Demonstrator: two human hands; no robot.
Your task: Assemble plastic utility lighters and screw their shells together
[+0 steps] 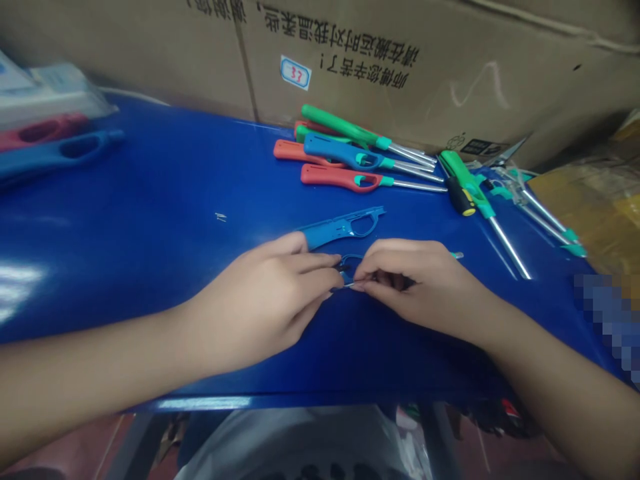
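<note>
My left hand (270, 293) is closed, fingers pressed onto a blue lighter handle shell (354, 257) low over the table. Most of that shell is covered by my hands. My right hand (425, 273) pinches a thin silvery piece (349, 285) between thumb and forefinger, right at the left fingertips; its exact kind is too small to tell. A metal tip (457, 255) pokes out behind my right hand. Just beyond my left fingers lies another blue handle shell (337, 229), hollow side showing, with a trigger loop at its right end.
Several assembled lighters (345, 177) are piled before a cardboard box (190, 60). To the right lie a green lighter (470, 180), a black-and-yellow screwdriver handle (461, 197) and loose metal tubes (545, 207). Tiny pins (221, 217) rest left of centre; blue shells (55, 157) lie far left.
</note>
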